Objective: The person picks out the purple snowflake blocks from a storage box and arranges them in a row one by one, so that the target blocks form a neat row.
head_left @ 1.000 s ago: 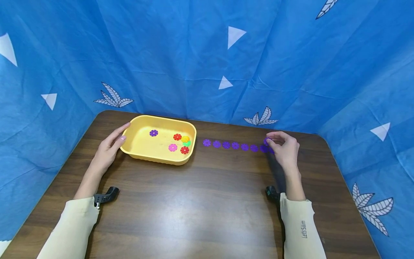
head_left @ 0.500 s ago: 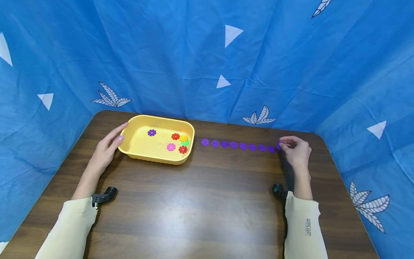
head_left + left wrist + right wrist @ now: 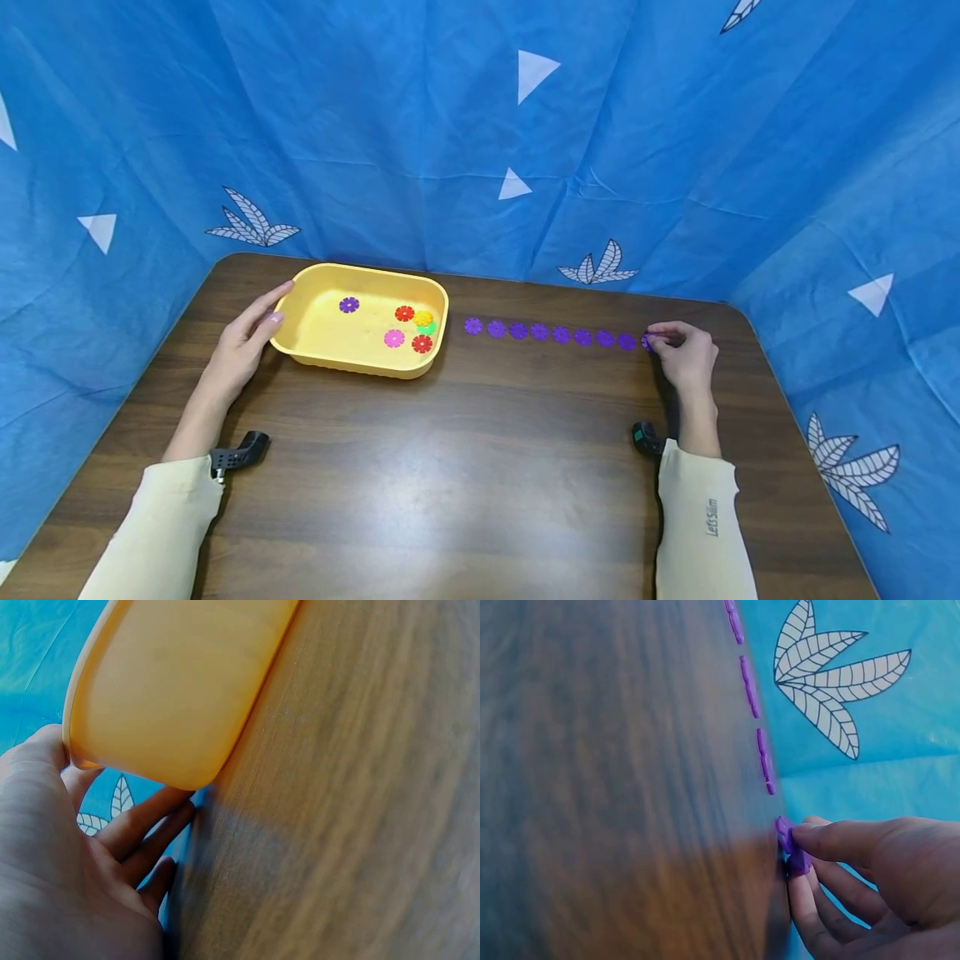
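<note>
At the right end of a row of purple flower-shaped plastic discs [image 3: 561, 335], my right hand [image 3: 688, 358] pinches another purple disc [image 3: 647, 342] between thumb and fingers. In the right wrist view this disc [image 3: 800, 862] is close to the table surface, partly covered by the thumb. My left hand [image 3: 238, 350] rests against the left end of a yellow tray [image 3: 360, 365], thumb and index finger at its rim. In the left wrist view the other fingers [image 3: 154, 821] extend loosely to the tray's outer wall.
Inside the tray lie a purple disc [image 3: 348, 305], two red discs [image 3: 404, 313], a pink disc [image 3: 393, 338], and a yellow disc [image 3: 423, 318] overlapping a green disc [image 3: 427, 329]. A blue patterned curtain [image 3: 480, 125] surrounds the brown wooden table [image 3: 450, 467].
My right hand has shifted right past the row's end with the purple disc, then stayed there. Discs it covered before now show. The left hand keeps its place at the tray.
</note>
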Motion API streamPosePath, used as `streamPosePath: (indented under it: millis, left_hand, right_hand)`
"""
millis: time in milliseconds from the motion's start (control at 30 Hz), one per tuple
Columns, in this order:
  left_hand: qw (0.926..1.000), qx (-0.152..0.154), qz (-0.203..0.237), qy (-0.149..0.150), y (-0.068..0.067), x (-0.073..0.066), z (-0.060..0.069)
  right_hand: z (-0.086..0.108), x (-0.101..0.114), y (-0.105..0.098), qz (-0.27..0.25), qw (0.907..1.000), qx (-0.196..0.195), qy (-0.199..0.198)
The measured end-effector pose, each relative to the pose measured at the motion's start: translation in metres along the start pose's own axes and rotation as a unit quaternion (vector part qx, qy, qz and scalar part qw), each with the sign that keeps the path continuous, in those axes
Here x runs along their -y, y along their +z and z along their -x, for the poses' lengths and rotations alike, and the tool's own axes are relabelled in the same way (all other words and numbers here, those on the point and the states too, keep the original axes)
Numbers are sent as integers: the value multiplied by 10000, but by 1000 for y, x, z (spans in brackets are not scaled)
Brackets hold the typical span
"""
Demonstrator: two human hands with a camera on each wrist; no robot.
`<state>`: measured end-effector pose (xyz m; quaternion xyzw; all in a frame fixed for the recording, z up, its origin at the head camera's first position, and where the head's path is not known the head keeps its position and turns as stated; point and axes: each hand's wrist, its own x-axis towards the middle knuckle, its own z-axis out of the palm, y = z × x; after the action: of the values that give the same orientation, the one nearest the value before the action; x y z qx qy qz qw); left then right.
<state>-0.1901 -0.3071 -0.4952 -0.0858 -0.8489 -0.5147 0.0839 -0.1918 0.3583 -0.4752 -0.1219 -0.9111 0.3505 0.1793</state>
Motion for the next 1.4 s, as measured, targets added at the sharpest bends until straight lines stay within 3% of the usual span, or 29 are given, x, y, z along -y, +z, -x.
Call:
streamPosePath:
  millis: [567, 733, 1100, 1400]
  left_hand:
    - [10000, 9, 71, 19, 1, -2, 1]
    - [10000, 29, 22, -43, 1, -2, 0]
    - [10000, -29, -2, -15, -3, -3, 1]
    - [10000, -4, 41, 4, -1, -4, 2]
  right_hand:
    - [-1, -5, 2, -17, 10000, 31, 82]
    - [-2, 0, 2, 4, 9997, -230, -27]
    - [-8, 39, 11, -298, 9964, -722, -341]
    - [-3, 80, 39, -657, 9949, -480, -591]
